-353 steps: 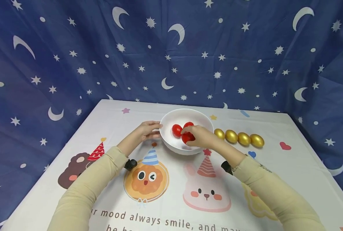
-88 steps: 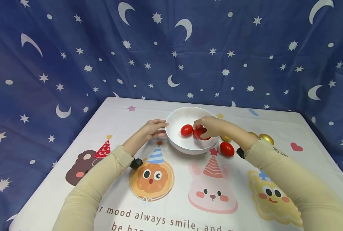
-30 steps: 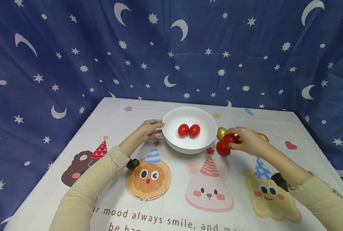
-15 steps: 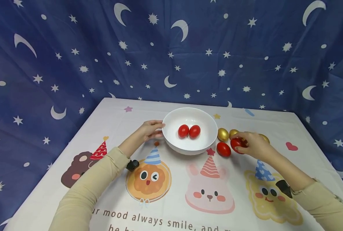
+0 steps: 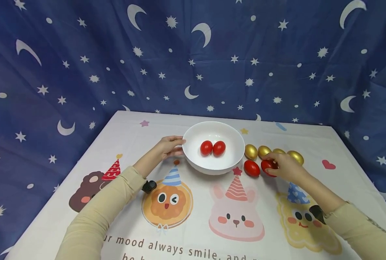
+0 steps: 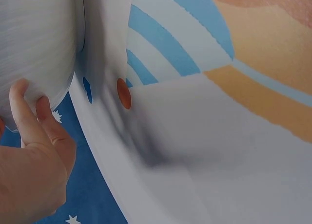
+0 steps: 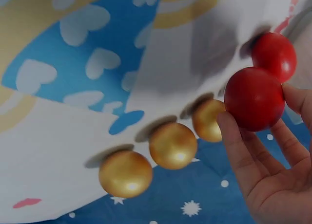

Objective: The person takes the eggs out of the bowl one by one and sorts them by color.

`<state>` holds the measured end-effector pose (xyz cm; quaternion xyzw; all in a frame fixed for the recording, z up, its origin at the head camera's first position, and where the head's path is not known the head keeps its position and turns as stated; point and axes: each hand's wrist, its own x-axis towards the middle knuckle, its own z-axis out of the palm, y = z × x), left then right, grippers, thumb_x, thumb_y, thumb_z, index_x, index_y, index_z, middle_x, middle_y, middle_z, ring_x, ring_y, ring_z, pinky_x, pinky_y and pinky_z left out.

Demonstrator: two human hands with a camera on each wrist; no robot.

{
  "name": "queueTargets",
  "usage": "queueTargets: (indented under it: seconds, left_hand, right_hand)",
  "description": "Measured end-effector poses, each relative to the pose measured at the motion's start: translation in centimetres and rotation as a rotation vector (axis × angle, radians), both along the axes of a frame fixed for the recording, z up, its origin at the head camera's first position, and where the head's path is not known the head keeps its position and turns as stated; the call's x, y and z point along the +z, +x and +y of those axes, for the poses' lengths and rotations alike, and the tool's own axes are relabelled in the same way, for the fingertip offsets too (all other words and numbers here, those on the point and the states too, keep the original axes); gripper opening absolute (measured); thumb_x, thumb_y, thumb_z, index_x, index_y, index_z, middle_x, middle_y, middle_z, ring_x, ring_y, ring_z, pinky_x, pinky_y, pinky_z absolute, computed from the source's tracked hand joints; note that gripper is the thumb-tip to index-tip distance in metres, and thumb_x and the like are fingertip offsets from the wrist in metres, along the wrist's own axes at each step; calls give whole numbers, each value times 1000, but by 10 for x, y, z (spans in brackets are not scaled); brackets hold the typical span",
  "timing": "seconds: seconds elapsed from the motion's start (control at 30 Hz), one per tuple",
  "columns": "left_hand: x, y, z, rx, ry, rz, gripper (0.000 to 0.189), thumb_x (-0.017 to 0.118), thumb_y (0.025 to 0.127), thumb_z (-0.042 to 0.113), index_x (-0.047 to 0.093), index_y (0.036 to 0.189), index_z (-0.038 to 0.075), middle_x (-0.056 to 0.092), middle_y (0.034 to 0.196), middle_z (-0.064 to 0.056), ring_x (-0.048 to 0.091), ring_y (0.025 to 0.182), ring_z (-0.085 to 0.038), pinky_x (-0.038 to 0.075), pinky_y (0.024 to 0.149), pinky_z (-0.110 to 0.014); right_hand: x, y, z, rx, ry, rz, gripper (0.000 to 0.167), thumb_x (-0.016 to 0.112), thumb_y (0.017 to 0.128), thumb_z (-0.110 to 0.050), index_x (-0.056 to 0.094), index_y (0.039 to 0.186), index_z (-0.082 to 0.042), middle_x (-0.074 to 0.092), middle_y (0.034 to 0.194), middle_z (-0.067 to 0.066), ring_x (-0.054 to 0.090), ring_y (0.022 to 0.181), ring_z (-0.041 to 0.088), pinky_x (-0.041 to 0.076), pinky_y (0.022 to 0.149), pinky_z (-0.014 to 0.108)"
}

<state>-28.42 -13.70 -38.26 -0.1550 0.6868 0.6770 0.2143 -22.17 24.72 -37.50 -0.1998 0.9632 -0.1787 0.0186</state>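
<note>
A white bowl (image 5: 193, 163) stands at mid-table with two red eggs inside, a left one (image 5: 206, 148) and a right one (image 5: 219, 148). My left hand (image 5: 169, 147) grips the bowl's left side, thumb at the rim and fingers against the outer wall. To the right of the bowl, my right hand (image 5: 285, 166) pinches a third red egg (image 7: 254, 98) between thumb and fingertips, low over the cloth. Another red egg (image 5: 252, 168) lies just left of it on the table. Several gold eggs (image 5: 251, 152) form a row behind these.
A white printed tablecloth (image 5: 180, 245) with cartoon faces and lettering covers the table. Its far edge meets a dark blue curtain (image 5: 167, 90) with stars and moons. The gold row's right end egg (image 5: 295, 157) sits behind my right wrist.
Earlier, more red eggs lay in the bowl and none on the table. My right hand has since carried one out, moving it rightward and down beside the other red egg. Left hand stays put.
</note>
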Motion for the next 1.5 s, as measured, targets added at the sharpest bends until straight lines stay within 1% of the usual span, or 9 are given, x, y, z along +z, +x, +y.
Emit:
queueTargets:
  seconds: [0.17, 0.33, 0.47, 0.57, 0.77, 0.9, 1.13, 1.33, 1.5]
  left_hand:
    - [0, -1, -1, 6, -3, 9, 46, 62, 92, 17, 49, 136, 11, 51, 135, -14, 64, 80, -12, 61, 68, -18]
    - [-2, 0, 0, 7, 2, -2, 44, 62, 92, 17, 50, 135, 11, 51, 134, -12, 63, 87, -15, 62, 72, -20]
    - [-2, 0, 1, 12, 0, 2, 44, 62, 92, 17, 51, 134, 11, 51, 133, -12, 62, 98, -19, 62, 73, -20]
    - [-2, 1, 1, 6, 2, 3, 45, 62, 92, 16, 50, 135, 11, 51, 134, -13, 61, 102, -21, 61, 74, -20]
    - [-3, 0, 0, -4, 5, 8, 45, 61, 92, 15, 49, 136, 10, 49, 135, -14, 61, 96, -18, 61, 73, -19]
    - [-4, -1, 0, -6, 11, 4, 46, 62, 92, 15, 48, 136, 10, 49, 135, -14, 62, 96, -19, 61, 74, -20]
    - [-2, -1, 0, -8, 35, 4, 47, 60, 93, 14, 47, 137, 9, 49, 136, -16, 63, 76, -11, 62, 73, -20]
    - [-2, -1, 2, -7, 21, 0, 46, 61, 92, 16, 48, 136, 10, 50, 135, -14, 63, 84, -14, 61, 74, -20]
    - [-2, -1, 1, -1, 13, -6, 46, 61, 92, 16, 48, 136, 10, 51, 134, -15, 63, 84, -14, 61, 73, -20]
  right_hand:
    - [-9, -5, 3, 30, -5, 14, 31, 74, 75, -3, 65, 103, 7, 63, 86, 12, 58, 77, 22, 59, 70, 39]
    - [-14, -6, 5, 3, -3, -33, 31, 74, 77, -3, 64, 104, 8, 63, 87, 12, 58, 78, 22, 60, 72, 41]
    - [-17, -7, 4, -8, -1, -34, 31, 74, 77, -4, 64, 104, 7, 63, 87, 13, 58, 78, 23, 60, 72, 40]
    - [-18, -7, 3, -9, 4, -31, 31, 74, 77, -5, 64, 104, 7, 64, 88, 13, 58, 78, 23, 60, 72, 41]
    - [-17, -7, 0, -18, 6, -44, 33, 76, 76, -6, 64, 104, 6, 65, 89, 14, 58, 79, 23, 60, 73, 41]
    - [-15, -8, -1, -15, 21, -73, 34, 77, 75, -8, 63, 104, 5, 64, 89, 13, 56, 79, 23, 60, 74, 40]
    - [-14, -9, 0, 7, 30, -78, 36, 78, 74, -6, 63, 105, 6, 65, 93, 16, 57, 81, 24, 60, 78, 43]
    - [-12, -9, 0, 10, 34, -95, 38, 77, 74, -4, 62, 107, 7, 65, 97, 19, 59, 86, 28, 59, 82, 47]
    - [-9, -9, 0, 31, 26, -101, 37, 75, 75, -2, 62, 108, 8, 65, 99, 21, 60, 90, 32, 59, 81, 46]
